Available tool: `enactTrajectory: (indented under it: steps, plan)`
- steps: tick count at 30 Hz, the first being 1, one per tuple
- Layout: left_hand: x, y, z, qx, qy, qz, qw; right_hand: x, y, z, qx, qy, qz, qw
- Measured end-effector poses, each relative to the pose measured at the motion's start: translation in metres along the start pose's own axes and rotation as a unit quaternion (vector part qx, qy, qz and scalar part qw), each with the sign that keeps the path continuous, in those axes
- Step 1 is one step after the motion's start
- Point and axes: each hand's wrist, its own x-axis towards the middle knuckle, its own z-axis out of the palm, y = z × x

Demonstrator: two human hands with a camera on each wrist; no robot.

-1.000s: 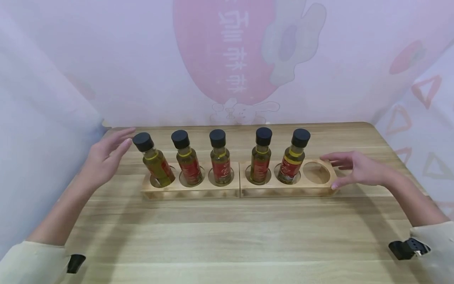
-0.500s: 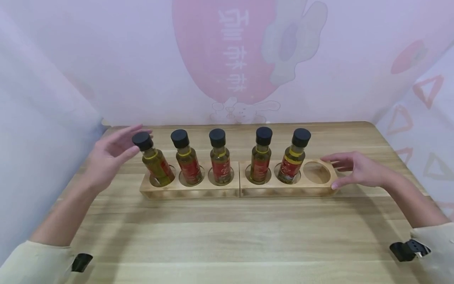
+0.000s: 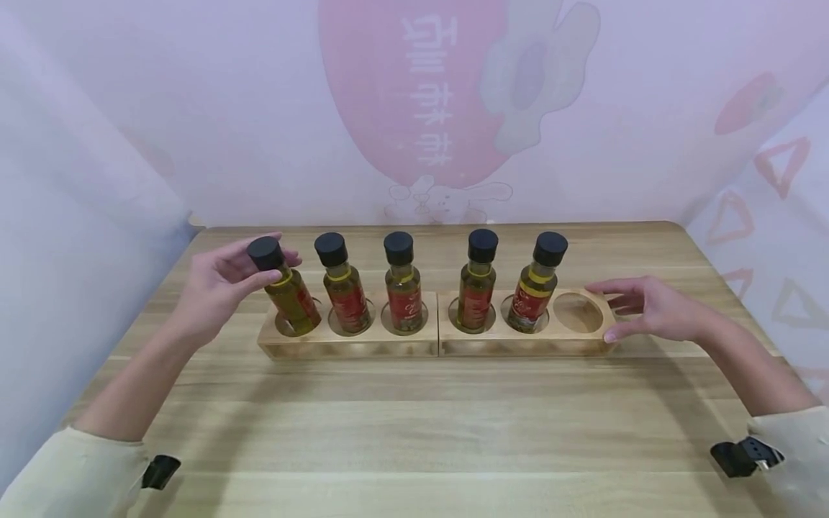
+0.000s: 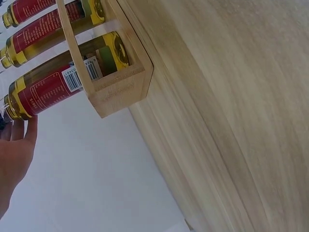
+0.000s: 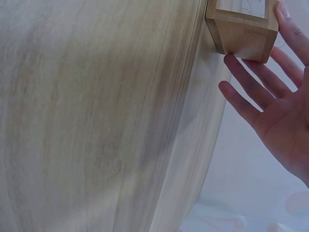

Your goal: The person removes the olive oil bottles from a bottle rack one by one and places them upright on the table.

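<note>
My left hand [image 3: 216, 284] is at the neck of the leftmost oil bottle [image 3: 294, 306], thumb in front and fingers behind, just under its black cap. In the left wrist view, fingertips [image 4: 31, 128] lie against the neck of that bottle [image 4: 48, 92], whose base sits in the wooden rack. My right hand [image 3: 657, 309] holds the outer end of the right wooden rack [image 3: 596, 342], thumb at the front corner and fingers toward the back. From the right wrist, fingers [image 5: 251, 84] spread around the rack's end face [image 5: 241, 36].
Two three-hole racks stand end to end; the left rack [image 3: 363, 349] holds three bottles, the right one two. Its rightmost hole [image 3: 576, 314] has no bottle. A pale printed curtain [image 3: 259, 108] hangs behind the wood-grain table [image 3: 414, 424].
My left hand has moved right, from beside the leftmost bottle to around its neck. The right hand stays at the rack's end; the bottles keep their places.
</note>
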Motion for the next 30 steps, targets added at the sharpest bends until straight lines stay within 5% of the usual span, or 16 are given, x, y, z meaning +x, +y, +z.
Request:
enactTrajectory:
  steps: [22,30]
  plan:
    - [0.0,0.012,0.006,0.004,0.045,-0.013,0.9989,0.002,-0.005,-0.001,0.001,-0.015,0.032,0.999]
    - [0.005,0.02,0.006,0.025,0.091,-0.01,0.9955,0.002,-0.005,-0.001,0.004,-0.019,0.026,0.999]
